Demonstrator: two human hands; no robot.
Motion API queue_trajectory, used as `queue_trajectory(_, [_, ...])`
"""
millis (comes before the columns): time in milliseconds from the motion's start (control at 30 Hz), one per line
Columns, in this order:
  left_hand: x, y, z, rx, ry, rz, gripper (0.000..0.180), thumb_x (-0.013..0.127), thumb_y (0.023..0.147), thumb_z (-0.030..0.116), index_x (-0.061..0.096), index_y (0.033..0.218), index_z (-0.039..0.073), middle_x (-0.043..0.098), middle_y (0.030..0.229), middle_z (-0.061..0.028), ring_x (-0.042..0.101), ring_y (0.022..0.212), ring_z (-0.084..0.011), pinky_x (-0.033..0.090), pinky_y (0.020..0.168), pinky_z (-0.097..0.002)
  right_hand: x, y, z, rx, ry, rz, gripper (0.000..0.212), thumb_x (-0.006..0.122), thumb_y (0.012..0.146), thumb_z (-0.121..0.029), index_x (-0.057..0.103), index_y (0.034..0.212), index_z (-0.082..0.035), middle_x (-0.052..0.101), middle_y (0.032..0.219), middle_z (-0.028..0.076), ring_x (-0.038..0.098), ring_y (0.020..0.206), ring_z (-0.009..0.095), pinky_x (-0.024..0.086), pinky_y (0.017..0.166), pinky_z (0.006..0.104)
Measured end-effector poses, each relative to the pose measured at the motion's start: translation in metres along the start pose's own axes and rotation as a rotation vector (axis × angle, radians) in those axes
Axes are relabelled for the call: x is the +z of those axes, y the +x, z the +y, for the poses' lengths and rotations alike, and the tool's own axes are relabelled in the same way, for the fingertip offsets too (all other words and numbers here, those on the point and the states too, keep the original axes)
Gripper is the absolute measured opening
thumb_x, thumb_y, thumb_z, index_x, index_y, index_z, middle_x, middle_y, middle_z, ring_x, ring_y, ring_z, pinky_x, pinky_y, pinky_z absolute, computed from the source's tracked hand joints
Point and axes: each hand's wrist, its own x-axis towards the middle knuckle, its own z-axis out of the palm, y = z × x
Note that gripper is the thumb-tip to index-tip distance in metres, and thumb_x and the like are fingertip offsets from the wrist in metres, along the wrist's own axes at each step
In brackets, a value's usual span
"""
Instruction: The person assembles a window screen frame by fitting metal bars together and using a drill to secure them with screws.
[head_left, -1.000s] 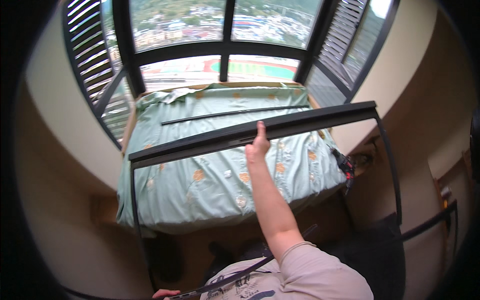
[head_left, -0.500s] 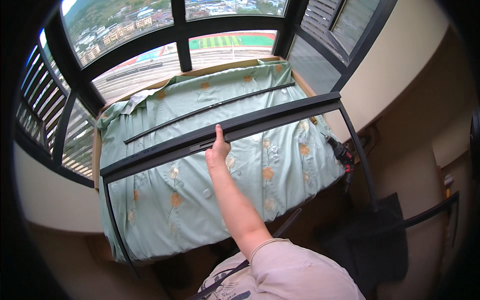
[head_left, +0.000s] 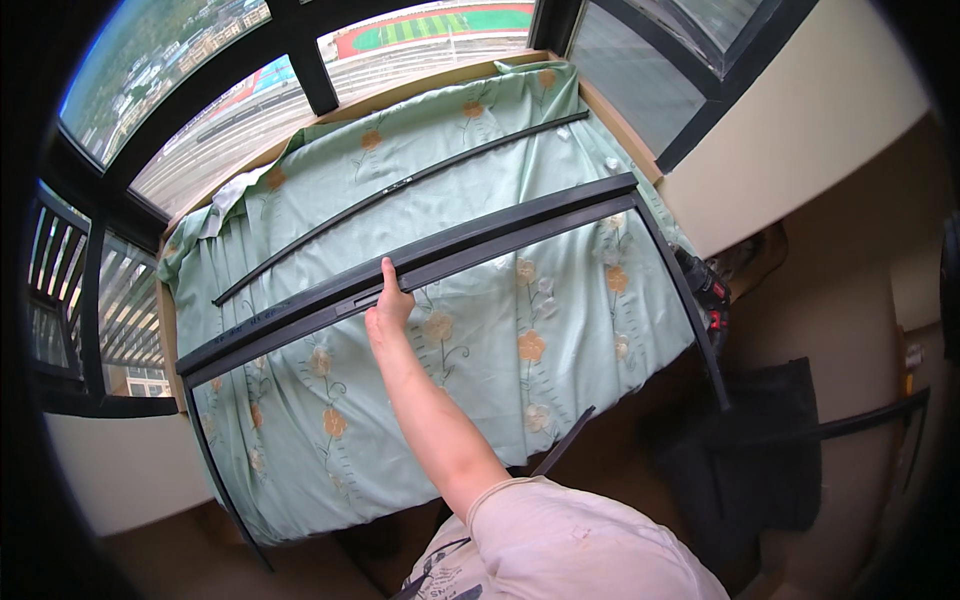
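My right hand (head_left: pixel 390 302) is closed around the long bar of a dark metal frame (head_left: pixel 510 225), thumb on top and the other fingers hidden beneath. A slot shows in the bar beside the hand. The frame's two thin sides run back toward me from the bar's ends, over a pale green cloth (head_left: pixel 450 370) with embroidered flowers. Beyond the bar, a thin dark strip (head_left: pixel 400 187) lies on the cloth. A short length of dark bar (head_left: pixel 565 440) shows by my right sleeve, its other end hidden. My left hand is out of view.
A black and red power drill (head_left: pixel 712 300) sits at the cloth's right edge, partly behind the frame's right side. Dark-framed windows (head_left: pixel 320 80) stand behind the cloth-covered surface. A black sheet-like item (head_left: pixel 770 480) and another dark strip (head_left: pixel 850 427) are at lower right.
The view has shifted and tilted. My right hand has moved left with the frame, keeping its grip. The frame's right side now passes in front of the drill.
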Motion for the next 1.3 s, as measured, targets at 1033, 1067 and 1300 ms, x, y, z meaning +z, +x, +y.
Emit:
queue_trajectory(1033, [0.039,0.022,0.016,-0.111,-0.076,0.070,0.027,0.051,0.085,0.015,0.061,0.099,-0.006,0.065,0.097,-0.0173,0.062,0.089,-0.0224,0.046,0.085,-0.0306,-0.037,0.060,-0.013,0.595,-0.671,-0.322,0.030,0.035,0.089,-0.001,0.047,0.111,0.016,0.056,0.113,0.034,0.058,0.112,0.043,0.050,0.096,0.0545])
queue_trajectory(1067, [0.039,0.024,0.016,-0.108,-0.080,0.060,0.027,0.051,0.085,0.015,0.061,0.099,-0.006,0.065,0.097,-0.0173,0.062,0.089,-0.0225,0.046,0.085,-0.0307,-0.038,0.060,-0.018,0.582,-0.812,-0.391,0.029,0.036,0.090,-0.002,0.050,0.109,0.016,0.059,0.109,0.032,0.062,0.105,0.042,0.053,0.093,0.0518])
queue_trajectory(1300, [0.034,0.025,0.012,-0.066,-0.110,0.039,0.027,0.052,0.086,0.016,0.061,0.099,-0.005,0.065,0.098,-0.0169,0.062,0.090,-0.0218,0.046,0.085,-0.0296,-0.020,0.037,-0.054,-0.131,-1.726,-0.806,0.030,0.045,0.087,-0.006,0.063,0.110,-0.001,0.070,0.084,0.020,0.070,0.077,0.031,0.055,0.069,0.0425])
